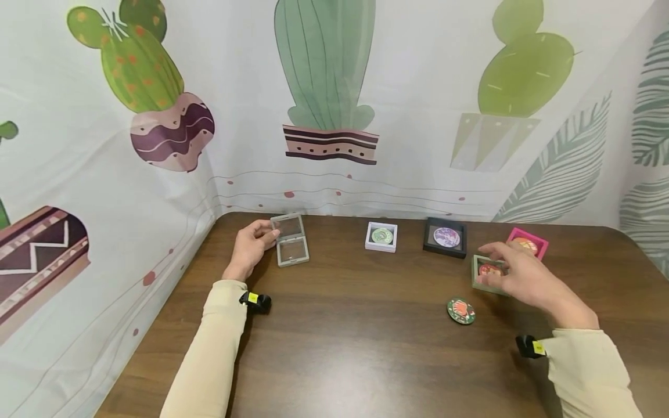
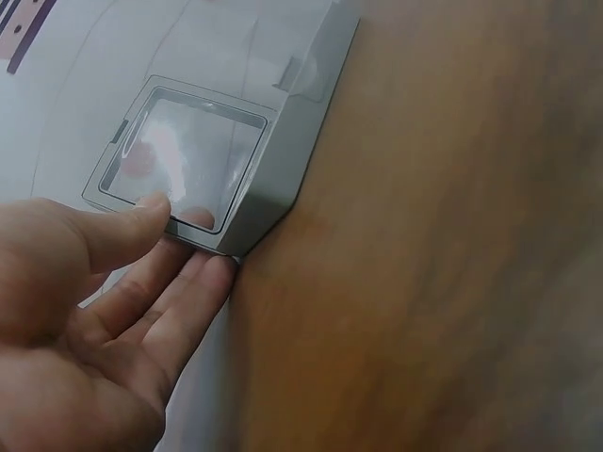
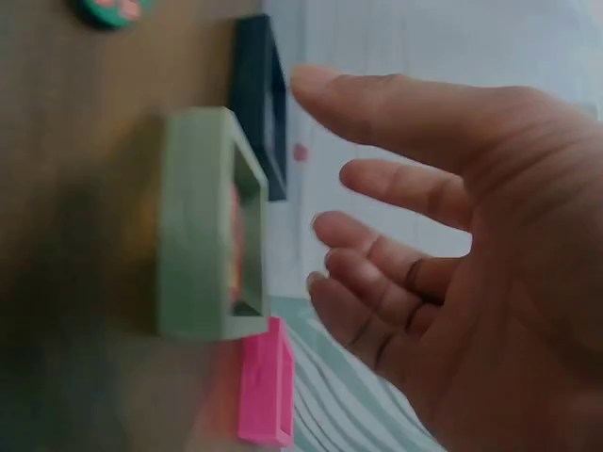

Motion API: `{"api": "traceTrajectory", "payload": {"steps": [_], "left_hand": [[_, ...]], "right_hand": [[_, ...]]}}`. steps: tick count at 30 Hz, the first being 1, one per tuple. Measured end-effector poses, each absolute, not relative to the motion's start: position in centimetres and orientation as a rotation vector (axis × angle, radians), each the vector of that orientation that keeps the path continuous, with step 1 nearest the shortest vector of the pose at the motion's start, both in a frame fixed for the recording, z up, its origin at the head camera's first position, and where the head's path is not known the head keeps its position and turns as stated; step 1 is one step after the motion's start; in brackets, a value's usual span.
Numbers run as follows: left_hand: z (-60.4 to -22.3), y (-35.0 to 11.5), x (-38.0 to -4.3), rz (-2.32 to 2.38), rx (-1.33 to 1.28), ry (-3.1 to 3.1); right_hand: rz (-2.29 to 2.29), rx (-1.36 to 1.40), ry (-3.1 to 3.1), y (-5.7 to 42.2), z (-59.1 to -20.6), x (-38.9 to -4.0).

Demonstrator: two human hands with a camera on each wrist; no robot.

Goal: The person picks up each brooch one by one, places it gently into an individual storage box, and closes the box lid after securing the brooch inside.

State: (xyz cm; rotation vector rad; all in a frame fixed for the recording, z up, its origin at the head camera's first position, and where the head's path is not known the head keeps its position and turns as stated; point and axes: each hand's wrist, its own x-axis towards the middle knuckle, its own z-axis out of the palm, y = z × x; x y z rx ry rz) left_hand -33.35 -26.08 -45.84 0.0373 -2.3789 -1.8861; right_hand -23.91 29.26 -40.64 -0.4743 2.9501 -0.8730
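My left hand [image 1: 248, 248] pinches the raised lid of a grey hinged display case [image 1: 294, 263] with clear windows, thumb on one face and fingers behind. In the left wrist view the case [image 2: 273, 184] stands unfolded, and no disc shows in it. Over at the right, my right hand [image 1: 530, 278] hovers above a sage green display case [image 1: 475, 273] holding a red patterned disc [image 1: 489, 270]. The right wrist view shows that hand's fingers spread and apart from the green case [image 3: 193, 226]. Nearer the front lies a loose green and orange disc [image 1: 461, 312].
A white case [image 1: 380, 249] with a green disc and a black case [image 1: 444, 252] with a purple disc stand along the back. Behind the right hand is a pink case [image 1: 544, 246] with an orange disc. A cactus-print cloth [image 1: 418, 151] hangs behind the table.
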Motion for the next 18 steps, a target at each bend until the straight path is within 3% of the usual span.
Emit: {"api": "traceTrajectory", "payload": {"steps": [18], "left_hand": [[-46.1,-23.6,-31.7,-1.970,-0.013,-2.377]], "right_hand": [[-0.822,-0.733,2.940,27.0,-42.8,-21.1]]}}
